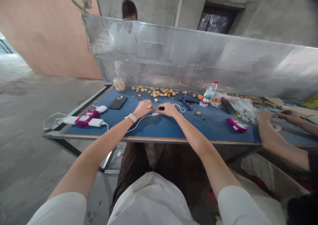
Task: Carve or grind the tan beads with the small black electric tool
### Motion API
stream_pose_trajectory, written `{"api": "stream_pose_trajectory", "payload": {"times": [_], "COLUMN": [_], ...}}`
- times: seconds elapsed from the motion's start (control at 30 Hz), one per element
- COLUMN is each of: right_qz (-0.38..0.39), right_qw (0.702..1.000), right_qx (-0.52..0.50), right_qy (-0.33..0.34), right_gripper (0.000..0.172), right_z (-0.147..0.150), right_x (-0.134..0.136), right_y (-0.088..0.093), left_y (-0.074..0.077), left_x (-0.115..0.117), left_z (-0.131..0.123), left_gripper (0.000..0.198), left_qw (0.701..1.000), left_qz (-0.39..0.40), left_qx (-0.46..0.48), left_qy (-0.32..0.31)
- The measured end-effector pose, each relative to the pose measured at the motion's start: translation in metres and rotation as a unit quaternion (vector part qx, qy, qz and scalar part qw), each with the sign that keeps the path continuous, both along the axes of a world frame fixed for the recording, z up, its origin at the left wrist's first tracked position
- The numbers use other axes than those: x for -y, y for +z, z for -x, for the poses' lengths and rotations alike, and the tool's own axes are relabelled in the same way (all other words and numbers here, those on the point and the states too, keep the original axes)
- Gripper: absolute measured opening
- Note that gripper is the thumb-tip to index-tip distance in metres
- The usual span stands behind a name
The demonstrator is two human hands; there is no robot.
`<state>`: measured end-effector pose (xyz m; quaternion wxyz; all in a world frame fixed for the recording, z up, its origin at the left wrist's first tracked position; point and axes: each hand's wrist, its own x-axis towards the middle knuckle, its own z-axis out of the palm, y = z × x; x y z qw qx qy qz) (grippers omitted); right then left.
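While the left hand pinches a small tan ball, the right hand grips a dark-handled tool just beside it.
Ball sits between left thumb and fingers, above the front half of the blue tabletop; probably a nut, too small to be sure. Right fingers are curled round the handle, thin shaft pointing left at the ball; can't tell if the tip touches. White cable runs below both hands. Similar tan balls lie scattered behind, along the perforated metal screen. Black smartphone and magenta box lie left of the hands; red-capped bottle stands tilted to the right, beside a crumpled plastic bag.
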<state>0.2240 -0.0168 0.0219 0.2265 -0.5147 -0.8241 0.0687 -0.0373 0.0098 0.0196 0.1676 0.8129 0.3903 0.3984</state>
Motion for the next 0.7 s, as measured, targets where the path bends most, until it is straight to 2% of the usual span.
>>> {"api": "stream_pose_trajectory", "payload": {"times": [0.33,0.53,0.7], "right_qz": [-0.007,-0.018,-0.029], "right_qw": [1.0,0.999,0.998], "right_qx": [0.021,0.014,-0.016], "right_qy": [-0.007,0.022,0.051], "right_gripper": [0.033,0.023,0.023], "right_z": [0.002,0.003,0.0026], "right_x": [0.0016,0.0063,0.0092], "right_y": [0.0005,0.003,0.0044], "left_y": [0.0027,0.0064,0.005], "left_x": [0.0038,0.0083,0.0087], "left_z": [0.0011,0.0007,-0.0003], "left_gripper": [0.033,0.036,0.043], "left_qw": [1.0,0.998,0.998], "left_qz": [-0.007,-0.001,0.009], "left_qx": [-0.005,-0.013,0.013], "left_qy": [-0.027,-0.058,-0.055]}}
